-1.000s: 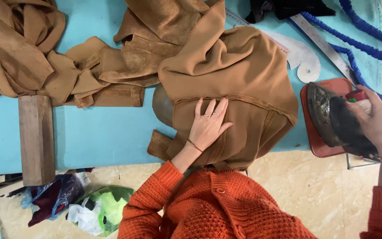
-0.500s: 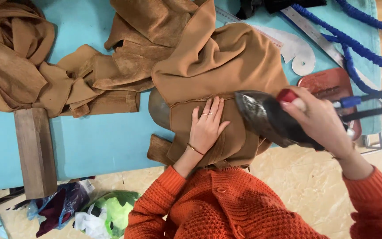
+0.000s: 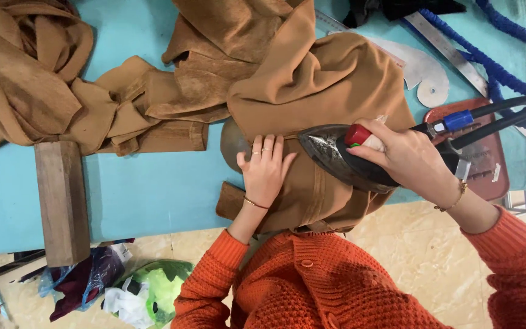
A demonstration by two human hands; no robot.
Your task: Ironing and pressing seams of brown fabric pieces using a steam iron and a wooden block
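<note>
A: Starting at the left, what lies on the table (image 3: 153, 195)?

B: A heap of crumpled brown cloth pieces (image 3: 38, 85) on the turquoise cover, and a wooden block (image 3: 62, 201) jutting over the near edge.

A: And the hands?

B: The left hand (image 3: 266, 170) lies open and flat, fingers together, pressing down the brown garment (image 3: 330, 91), which is draped over a rounded pressing form near the table's front edge. It grips nothing. The right hand (image 3: 406, 158) is closed round the handle of a steam iron (image 3: 342, 158), whose tip points at the left fingertips, just beside them.

A: So which step is this?

B: I'd judge a seam is being pressed: cloth held taut, iron at the start of its run. The next move calls for keeping the fingers clear of the hot soleplate and the cloth smooth.

A: How does the garment look?

B: Soft, matte, suede-like, folded in thick layers, with a stitched panel under the iron. Further right sit a red iron rest (image 3: 488, 158) and blue cord (image 3: 506, 67).
</note>
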